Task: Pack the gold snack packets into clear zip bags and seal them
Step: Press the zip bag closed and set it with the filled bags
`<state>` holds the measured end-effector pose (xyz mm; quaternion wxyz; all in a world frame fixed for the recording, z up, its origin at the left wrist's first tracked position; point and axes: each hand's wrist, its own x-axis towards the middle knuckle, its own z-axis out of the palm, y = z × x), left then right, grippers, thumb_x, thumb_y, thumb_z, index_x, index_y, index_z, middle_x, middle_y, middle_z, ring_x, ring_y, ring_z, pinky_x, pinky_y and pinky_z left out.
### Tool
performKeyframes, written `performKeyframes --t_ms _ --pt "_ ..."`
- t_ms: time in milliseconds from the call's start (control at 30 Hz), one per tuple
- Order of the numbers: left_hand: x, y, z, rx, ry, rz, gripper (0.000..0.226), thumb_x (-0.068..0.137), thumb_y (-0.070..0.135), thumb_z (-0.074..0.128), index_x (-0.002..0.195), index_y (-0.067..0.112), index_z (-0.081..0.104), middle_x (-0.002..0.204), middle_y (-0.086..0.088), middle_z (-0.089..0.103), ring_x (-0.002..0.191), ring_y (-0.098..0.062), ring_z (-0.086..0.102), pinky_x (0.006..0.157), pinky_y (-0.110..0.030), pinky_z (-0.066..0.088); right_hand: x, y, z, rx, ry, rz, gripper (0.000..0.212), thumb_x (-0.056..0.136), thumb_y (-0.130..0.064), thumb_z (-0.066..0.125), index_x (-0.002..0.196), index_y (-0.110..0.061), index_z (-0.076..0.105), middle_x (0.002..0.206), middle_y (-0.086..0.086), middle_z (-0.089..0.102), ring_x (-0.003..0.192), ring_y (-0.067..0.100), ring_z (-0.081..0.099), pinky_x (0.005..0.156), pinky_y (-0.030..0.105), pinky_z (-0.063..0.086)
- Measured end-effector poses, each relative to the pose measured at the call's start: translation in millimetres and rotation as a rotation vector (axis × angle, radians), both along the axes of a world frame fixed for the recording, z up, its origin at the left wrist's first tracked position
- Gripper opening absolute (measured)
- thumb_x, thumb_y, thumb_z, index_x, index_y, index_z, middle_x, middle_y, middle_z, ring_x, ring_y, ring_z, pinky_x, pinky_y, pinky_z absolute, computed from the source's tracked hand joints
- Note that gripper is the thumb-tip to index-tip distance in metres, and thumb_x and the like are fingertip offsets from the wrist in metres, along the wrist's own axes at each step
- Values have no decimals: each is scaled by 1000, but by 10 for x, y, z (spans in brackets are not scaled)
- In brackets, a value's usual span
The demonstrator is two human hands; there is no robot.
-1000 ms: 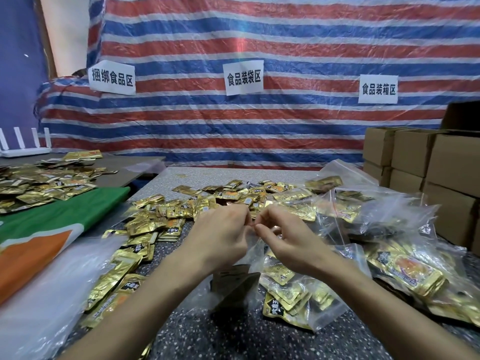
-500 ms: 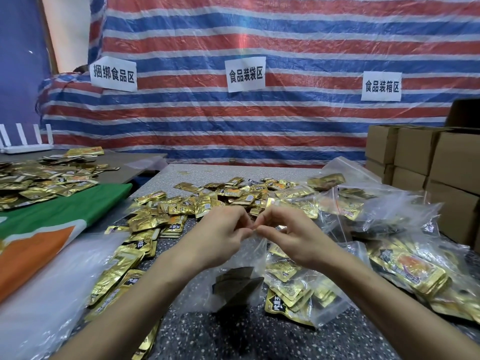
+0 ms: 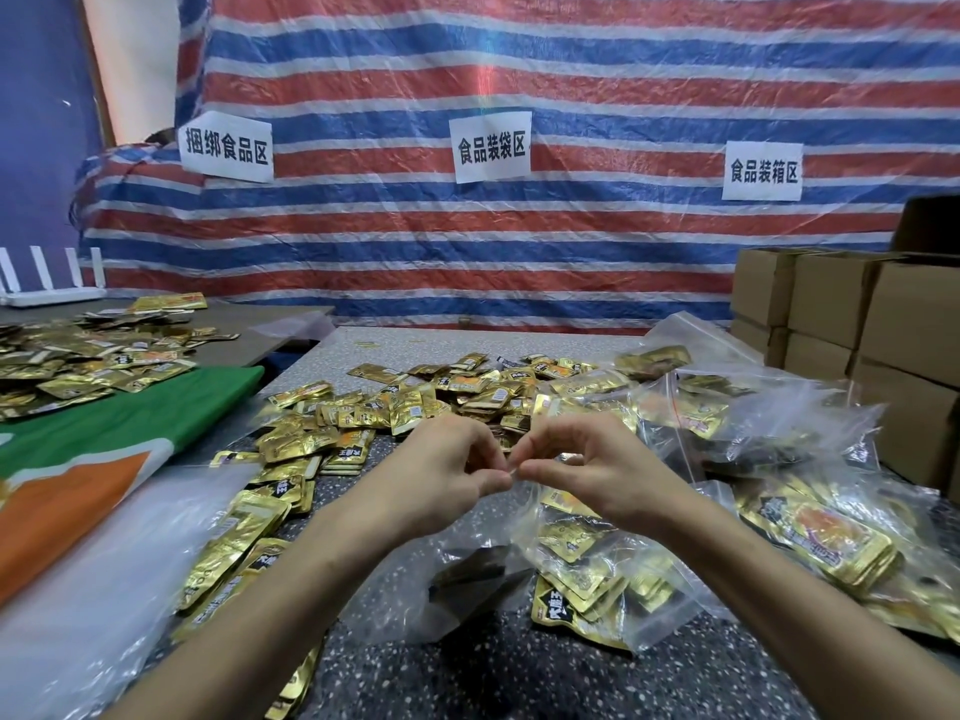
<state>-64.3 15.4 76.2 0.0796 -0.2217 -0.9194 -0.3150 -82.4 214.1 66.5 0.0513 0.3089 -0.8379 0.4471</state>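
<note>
Pinching the top edge of the clear zip bag (image 3: 660, 610) at the centre of the frame, with the left hand (image 3: 441, 475) and the right hand (image 3: 597, 470), fingers curled, fingertips almost meeting. Hanging below the hands, toward the lower right of centre, down to the speckled bench (image 3: 545, 683), with gold snack packets (image 3: 576, 595) inside. Just behind the hands and at the lower left, a heap of loose packets (image 3: 405, 407). At the right, more filled bags (image 3: 810, 532); at the far right edge, cardboard boxes (image 3: 841, 304).

Glossy gold foil packets (image 3: 306, 441) – clear crinkled plastic bag (image 3: 597, 574)
</note>
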Motion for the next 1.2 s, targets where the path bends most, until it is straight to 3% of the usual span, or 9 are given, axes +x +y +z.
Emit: performKeyframes --t_ms 133,233,433,600,700,833,967,1067,1200 --pt "4 4 -13 -29 3 -12 6 91 29 71 89 23 71 76 13 63 69 3 56 60 -13 41 -3 3 -8 7 5 17 12 88 -12 74 89 -24 75 90 -8 75 89 8 71 81 23 54" --pt "3 6 -41 -75 15 -21 10 92 30 69 96 23 74 79 13 64 70 3 55 61 -14 40 5 -10 -20 25 14 14 16 89 -13 74 88 -29 75 90 -10 76 88 9 71 79 23 54" --pt "-24 14 -65 -48 31 -16 8 93 25 68 90 24 75 71 17 64 67 4 58 62 -19 42 -3 -1 -57 35 48 -44 5 90 -15 74 93 -15 77 88 0 76 83 15 71 80 36 59" --pt "-14 23 -75 -31 69 -16 8 92 25 69 88 23 76 68 19 62 62 7 57 58 -9 38 36 -13 -70 79 94 -28 7 93 -16 69 88 -18 72 82 -3 70 76 8 61 67 22 47" --pt "15 38 -61 50 120 -16 11 89 22 70 79 25 71 65 17 63 58 9 57 54 -6 38 64 -40 -74 97 141 -27 9 95 -14 65 87 -18 68 82 -3 67 74 5 58 66 24 49" --pt "44 45 -49 49 128 -17 8 84 20 70 76 17 72 65 10 66 56 3 57 53 -12 42 95 -93 -111 157 220 -63 5 96 -16 62 92 -17 65 85 -4 66 76 9 58 66 20 46" --pt "43 32 -47 -4 127 10 10 89 23 66 82 17 71 70 9 65 61 -2 57 56 -18 46 110 -129 -140 107 215 -82 6 98 -18 61 94 -14 64 86 0 65 77 14 58 69 34 50" --pt "41 56 -74 -68 153 61 10 95 25 59 88 20 64 79 9 61 71 -6 54 60 -22 42 117 -160 -158 76 215 -82 7 98 -17 59 92 -15 62 84 1 64 76 15 57 69 40 50" --pt "50 99 -144 -75 175 110 12 97 22 53 86 24 49 88 7 53 82 -13 51 69 -30 38 114 -196 -165 62 228 -95 10 97 -23 57 88 -22 58 80 -4 62 69 7 53 64 36 48"
